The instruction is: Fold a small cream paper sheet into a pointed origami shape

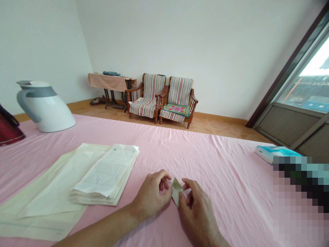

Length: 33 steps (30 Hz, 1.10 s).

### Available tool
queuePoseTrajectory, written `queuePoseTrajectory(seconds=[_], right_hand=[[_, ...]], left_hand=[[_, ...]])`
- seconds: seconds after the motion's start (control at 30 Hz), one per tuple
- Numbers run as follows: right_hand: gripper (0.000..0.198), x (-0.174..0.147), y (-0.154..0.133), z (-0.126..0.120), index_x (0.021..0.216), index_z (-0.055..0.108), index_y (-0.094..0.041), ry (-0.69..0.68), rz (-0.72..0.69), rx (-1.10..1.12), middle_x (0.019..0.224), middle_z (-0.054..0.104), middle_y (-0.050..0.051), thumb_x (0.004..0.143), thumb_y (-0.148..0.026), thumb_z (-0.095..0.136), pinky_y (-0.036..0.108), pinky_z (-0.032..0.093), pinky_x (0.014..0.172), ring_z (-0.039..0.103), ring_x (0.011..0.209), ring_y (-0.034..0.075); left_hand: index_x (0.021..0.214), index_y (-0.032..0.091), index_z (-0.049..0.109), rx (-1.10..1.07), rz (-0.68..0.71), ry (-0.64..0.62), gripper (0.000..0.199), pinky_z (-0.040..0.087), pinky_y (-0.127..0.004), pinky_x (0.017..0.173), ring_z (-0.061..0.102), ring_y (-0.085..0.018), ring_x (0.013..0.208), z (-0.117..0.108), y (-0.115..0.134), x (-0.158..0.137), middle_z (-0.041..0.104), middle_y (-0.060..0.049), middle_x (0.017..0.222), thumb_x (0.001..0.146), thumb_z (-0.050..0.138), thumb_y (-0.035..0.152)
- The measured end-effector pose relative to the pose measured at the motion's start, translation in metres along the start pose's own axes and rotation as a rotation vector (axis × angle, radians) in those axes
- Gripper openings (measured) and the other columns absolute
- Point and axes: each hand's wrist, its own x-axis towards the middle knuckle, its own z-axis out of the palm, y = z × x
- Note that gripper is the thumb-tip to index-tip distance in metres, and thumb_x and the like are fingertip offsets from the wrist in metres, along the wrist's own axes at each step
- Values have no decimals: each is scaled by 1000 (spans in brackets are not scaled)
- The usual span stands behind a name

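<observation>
A small piece of folded paper [175,191], pale greenish and roughly diamond-shaped, is held between my two hands just above the pink cloth. My left hand [154,193] has its fingers curled, with the thumb at the paper's left edge. From the other side, my right hand [197,206] pinches the paper, its thumb on the lower right edge and the index finger bent over the top. To the left lies a stack of gridded paper sheets [102,175], resting partly on larger thin sheets [51,219].
A white-and-grey jug [52,109] stands at the left, beside a dark red container [9,127] cut off by the frame. A blue-and-white packet [272,152] lies at the right, near a pixelated patch. Two wooden armchairs [177,92] stand beyond the pink cloth [231,192].
</observation>
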Motion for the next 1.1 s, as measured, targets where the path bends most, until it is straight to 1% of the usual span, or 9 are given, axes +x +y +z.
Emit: queuePoseTrajectory(seconds=[0.1, 0.23, 0.4, 0.47, 0.57, 0.67, 0.8, 1.0, 1.1], right_hand=[[27, 0, 1, -2, 110, 56, -20, 10, 5, -87, 87, 64, 0, 84, -21, 50, 25, 44, 54, 58, 57, 13], [22, 2, 0, -5, 105, 58, -21, 4, -42, -142, 87, 64, 2, 84, -21, 49, 27, 45, 58, 61, 68, 17], [23, 4, -1, -8, 99, 62, -20, -98, -41, -108, 86, 63, 4, 85, -14, 45, 29, 46, 65, 61, 75, 19], [25, 4, -1, -10, 99, 63, -19, -113, -52, -113, 87, 62, 5, 84, -12, 45, 30, 46, 68, 60, 79, 20], [24, 5, -2, -14, 97, 64, -20, -135, -91, -147, 87, 61, 5, 87, -11, 45, 30, 46, 69, 59, 80, 19], [24, 5, -2, -20, 93, 65, -22, -190, -150, -210, 87, 59, 5, 89, -10, 44, 28, 46, 67, 58, 78, 18], [30, 2, 2, -24, 103, 65, -21, -219, -256, -328, 89, 60, 7, 87, -5, 45, 29, 48, 68, 58, 81, 20], [54, -2, 9, -25, 121, 60, -16, -231, -385, -474, 97, 63, 11, 75, 4, 41, 32, 50, 66, 59, 80, 23], [53, -3, 6, -29, 121, 60, -17, -270, -413, -483, 104, 64, 12, 74, 1, 43, 33, 50, 67, 60, 84, 23]], left_hand=[[84, 18, 62, 18, 23, -12, 15, 40, -27, 71, 57, -15, 71, 0, 1, -1, 65, 1, 76, 71, 60, 12], [81, 19, 61, 42, 84, -38, 19, 39, -29, 75, 57, -17, 77, 0, 2, -2, 65, 0, 80, 67, 58, 6], [82, 18, 62, 102, 205, -78, 20, 38, -31, 77, 54, -18, 81, 1, 3, -4, 63, -1, 82, 70, 57, 3], [82, 18, 63, 114, 241, -91, 19, 38, -31, 78, 54, -19, 83, 1, 4, -5, 63, -2, 83, 73, 58, 2], [84, 18, 64, 112, 276, -108, 18, 38, -31, 80, 55, -19, 87, 0, 4, -5, 64, -2, 85, 76, 61, 2], [88, 17, 66, 116, 312, -132, 16, 38, -32, 82, 55, -19, 89, -2, 4, -6, 65, -3, 89, 79, 66, 4], [95, 18, 67, 138, 395, -178, 11, 38, -33, 85, 56, -19, 92, -3, 1, -7, 67, -3, 96, 87, 65, 11], [98, 18, 66, 222, 507, -228, 12, 38, -33, 87, 56, -20, 95, -5, -2, -6, 67, -5, 101, 96, 54, 16], [99, 17, 65, 271, 548, -253, 15, 39, -33, 86, 56, -20, 95, -7, 0, -6, 66, -6, 102, 98, 50, 17]])
